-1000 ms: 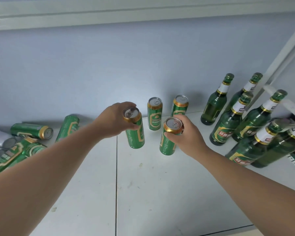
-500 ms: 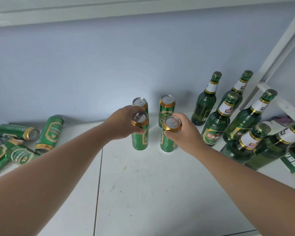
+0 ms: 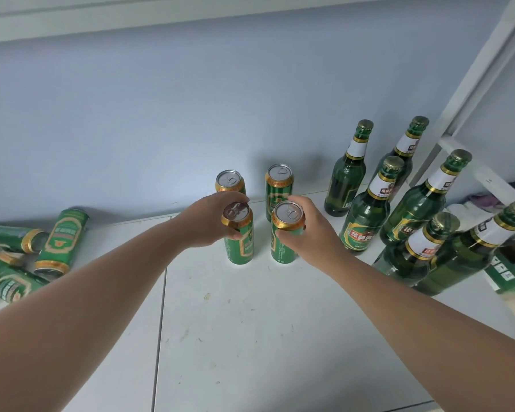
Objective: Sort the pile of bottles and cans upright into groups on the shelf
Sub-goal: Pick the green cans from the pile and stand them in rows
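The wall (image 3: 191, 114) backs the shelf (image 3: 250, 337). Toward the wall's right end six bottles (image 3: 366, 221) stand upright; toward its left end a pile (image 3: 63, 242) of cans lies toppled. The left hand (image 3: 208, 221) grips the left can (image 3: 240, 242) and the right hand (image 3: 315, 233) grips the right can (image 3: 284, 242), both upright, just out from two back cans (image 3: 278, 188) standing nearest the wall.

Both forearms extend over the shelf (image 3: 250, 337). Left hand (image 3: 208, 223) grips the left can (image 3: 241, 243); right hand (image 3: 314, 233) grips the right can (image 3: 283, 248).
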Demonstrator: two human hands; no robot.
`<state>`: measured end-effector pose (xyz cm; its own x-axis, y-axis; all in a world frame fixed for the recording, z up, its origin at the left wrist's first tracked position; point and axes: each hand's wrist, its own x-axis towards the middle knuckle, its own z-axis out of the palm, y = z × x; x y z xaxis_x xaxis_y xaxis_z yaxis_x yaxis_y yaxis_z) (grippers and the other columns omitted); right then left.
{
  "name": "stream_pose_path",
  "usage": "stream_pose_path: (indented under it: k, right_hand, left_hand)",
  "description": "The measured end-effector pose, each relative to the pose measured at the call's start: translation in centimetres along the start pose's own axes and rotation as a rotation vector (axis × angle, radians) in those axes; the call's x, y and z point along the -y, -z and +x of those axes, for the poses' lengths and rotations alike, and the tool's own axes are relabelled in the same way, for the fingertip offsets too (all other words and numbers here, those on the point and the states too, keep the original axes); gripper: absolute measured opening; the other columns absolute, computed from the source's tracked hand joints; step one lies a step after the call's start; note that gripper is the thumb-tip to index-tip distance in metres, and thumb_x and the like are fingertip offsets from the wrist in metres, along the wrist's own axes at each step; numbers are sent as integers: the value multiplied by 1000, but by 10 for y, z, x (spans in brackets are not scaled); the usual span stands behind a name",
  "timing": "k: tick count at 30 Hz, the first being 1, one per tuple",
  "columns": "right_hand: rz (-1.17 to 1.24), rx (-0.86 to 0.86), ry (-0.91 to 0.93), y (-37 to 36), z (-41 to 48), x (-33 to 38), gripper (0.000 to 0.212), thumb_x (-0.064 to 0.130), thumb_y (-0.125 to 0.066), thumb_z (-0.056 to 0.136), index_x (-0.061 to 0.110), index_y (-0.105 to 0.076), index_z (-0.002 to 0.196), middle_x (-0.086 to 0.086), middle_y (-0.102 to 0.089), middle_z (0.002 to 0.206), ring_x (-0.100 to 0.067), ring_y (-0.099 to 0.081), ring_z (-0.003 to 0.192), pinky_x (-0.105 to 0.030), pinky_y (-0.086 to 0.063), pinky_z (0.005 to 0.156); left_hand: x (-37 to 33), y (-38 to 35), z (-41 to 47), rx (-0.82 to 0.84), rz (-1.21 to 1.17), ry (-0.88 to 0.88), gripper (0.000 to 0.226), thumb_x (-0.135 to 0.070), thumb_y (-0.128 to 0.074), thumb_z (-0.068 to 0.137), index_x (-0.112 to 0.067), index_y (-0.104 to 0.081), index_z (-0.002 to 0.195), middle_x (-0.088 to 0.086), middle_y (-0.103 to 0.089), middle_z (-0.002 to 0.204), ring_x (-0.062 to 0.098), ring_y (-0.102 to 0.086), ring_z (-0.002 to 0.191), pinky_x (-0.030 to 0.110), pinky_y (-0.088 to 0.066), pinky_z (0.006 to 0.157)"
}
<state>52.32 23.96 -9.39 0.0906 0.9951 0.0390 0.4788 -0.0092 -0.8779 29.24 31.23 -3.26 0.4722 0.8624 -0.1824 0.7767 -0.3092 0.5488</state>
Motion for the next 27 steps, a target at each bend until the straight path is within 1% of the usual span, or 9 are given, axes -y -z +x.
stream_pose_path:
  k: [4,7,9,12,15,18,20,23,27]
  right_hand:
    - [29,-28,-42,-12,-6,-16,81,31,-86,74,27,-39,139,11,-56,127,-6,-56,113,-16,-44,90]
    - [1,-114,-122,-28,-10,-34,87,40,-90,66,21,-42,135,5,-56,127,-14,-56,115,-29,-50,94]
    - [-15,-143,-186,-37,-11,-43,87,44,-92,62,18,-44,130,1,-57,122,-18,-58,112,-35,-53,93]
    - [-44,-189,-243,-52,-12,-51,88,48,-92,57,14,-48,125,1,-56,115,-21,-60,109,-39,-54,91]
    - [-98,-238,-302,-63,-11,-58,94,63,-85,47,14,-53,120,0,-58,113,-24,-61,105,-42,-56,88]
    - [-119,-271,-330,-68,-10,-66,82,55,-90,50,14,-56,112,-2,-60,108,-28,-64,101,-44,-58,84]
    - [-111,-281,-312,-68,-9,-70,72,50,-90,55,15,-55,107,-1,-59,104,-27,-64,97,-45,-58,81]
    - [-109,-241,-270,-63,-8,-73,64,42,-90,61,17,-52,107,-1,-62,105,-24,-64,96,-44,-57,81]
    - [-92,-137,-228,-49,-3,-77,63,32,-90,68,16,-53,118,3,-65,109,-20,-65,99,-32,-52,80]
  left_hand:
    - [7,-1,1,3,-49,6,69,-16,-86,75,-38,-55,132,-12,-61,127,13,-60,113,24,-47,89]
    - [14,-6,-3,-2,-145,-2,70,-12,-85,76,-39,-54,132,-13,-59,129,11,-60,117,35,-52,100]
    - [20,-14,-7,-17,-216,-3,72,-12,-85,76,-42,-52,133,-14,-60,130,10,-60,119,40,-51,104]
    - [26,-30,-13,-64,-285,20,82,-22,-87,72,-51,-44,134,-14,-58,133,11,-59,121,43,-51,104]
    - [23,-51,-18,-195,-318,71,91,-34,-90,69,-46,-35,140,-11,-53,135,12,-56,121,39,-50,104]
    - [13,-58,-19,-369,-284,137,91,-48,-88,70,-30,-36,142,-9,-46,133,11,-52,118,34,-48,98]
    - [10,-54,-18,-427,-230,144,82,-54,-85,70,-24,-42,133,-10,-45,125,13,-52,117,34,-48,96]
    - [12,-42,-15,-388,-136,108,74,-57,-84,71,-23,-48,126,-9,-46,119,13,-53,113,33,-48,94]
    - [19,-30,-13,-291,-143,41,65,-45,-85,75,-25,-52,126,-10,-50,121,10,-56,112,38,-51,96]
